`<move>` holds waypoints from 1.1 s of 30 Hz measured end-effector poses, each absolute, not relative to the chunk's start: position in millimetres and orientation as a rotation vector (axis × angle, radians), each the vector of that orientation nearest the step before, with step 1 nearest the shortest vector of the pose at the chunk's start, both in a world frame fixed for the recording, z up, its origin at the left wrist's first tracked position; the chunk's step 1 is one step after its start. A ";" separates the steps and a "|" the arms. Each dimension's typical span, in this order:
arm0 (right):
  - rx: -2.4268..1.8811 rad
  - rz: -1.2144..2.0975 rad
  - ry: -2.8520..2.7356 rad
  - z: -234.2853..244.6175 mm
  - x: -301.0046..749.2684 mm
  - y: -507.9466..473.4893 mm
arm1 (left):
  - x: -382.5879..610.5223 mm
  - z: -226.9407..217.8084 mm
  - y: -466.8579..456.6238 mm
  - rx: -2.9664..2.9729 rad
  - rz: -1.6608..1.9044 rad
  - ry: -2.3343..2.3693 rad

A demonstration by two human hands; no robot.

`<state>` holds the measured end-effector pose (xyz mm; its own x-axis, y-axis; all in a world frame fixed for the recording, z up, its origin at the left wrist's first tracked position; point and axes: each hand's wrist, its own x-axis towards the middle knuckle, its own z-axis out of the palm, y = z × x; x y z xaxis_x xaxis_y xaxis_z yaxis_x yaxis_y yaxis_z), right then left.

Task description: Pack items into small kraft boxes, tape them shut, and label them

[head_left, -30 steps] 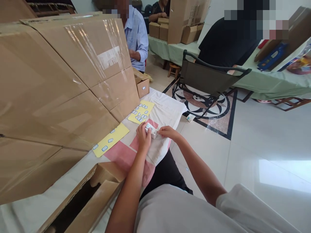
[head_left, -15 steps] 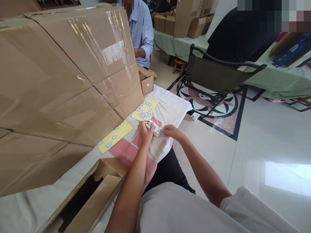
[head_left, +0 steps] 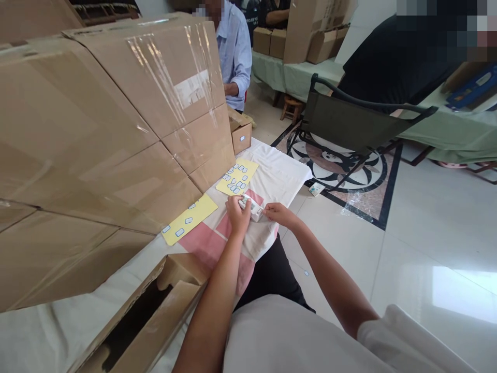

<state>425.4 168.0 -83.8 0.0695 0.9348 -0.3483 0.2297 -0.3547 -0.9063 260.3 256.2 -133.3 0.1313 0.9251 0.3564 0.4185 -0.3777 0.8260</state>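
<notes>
My left hand (head_left: 237, 211) is closed around a small white box (head_left: 254, 207) with a greenish print, its thumb on top. The box is held low over the cloth-covered table (head_left: 279, 160). At the right end of the box is my right hand (head_left: 276, 212), its fingers pinched together; whatever they hold is too small to make out. Just beyond the box lies a yellow sheet (head_left: 252, 168) with several small white, blue-edged labels. Another yellow sheet (head_left: 205, 208) with a few such labels lies to the left, against the large cartons.
Large taped cartons (head_left: 116, 103) are stacked at the left. An open long carton (head_left: 155, 331) sits near my left forearm. A smaller box (head_left: 243, 137) stands at the table's far end. Two people work beyond, near a folding chair (head_left: 349, 119). A small white box (head_left: 317, 189) lies on the floor.
The whole view has shifted slightly, so everything appears a little farther right and lower. Both hands keep nearly the same hold at the white box.
</notes>
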 end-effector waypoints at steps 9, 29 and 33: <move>-1.667 1.271 -1.202 -93.8 424.8 168.3 | 260.7 -136.2 256.4 1.868 1.184 1.312; -1.398 0.991 -1.039 -70.9 370.3 96.7 | 244.9 -83.0 192.3 1.899 1.198 1.069; -1.333 0.988 -1.150 -55.4 350.2 77.1 | 204.3 -73.9 138.9 1.924 0.982 0.897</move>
<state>350.2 77.1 -55.4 0.1916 0.9802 0.0504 0.0976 0.0321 -0.9947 204.3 138.9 -73.9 0.4523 0.8365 0.3095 0.2326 -0.4456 0.8645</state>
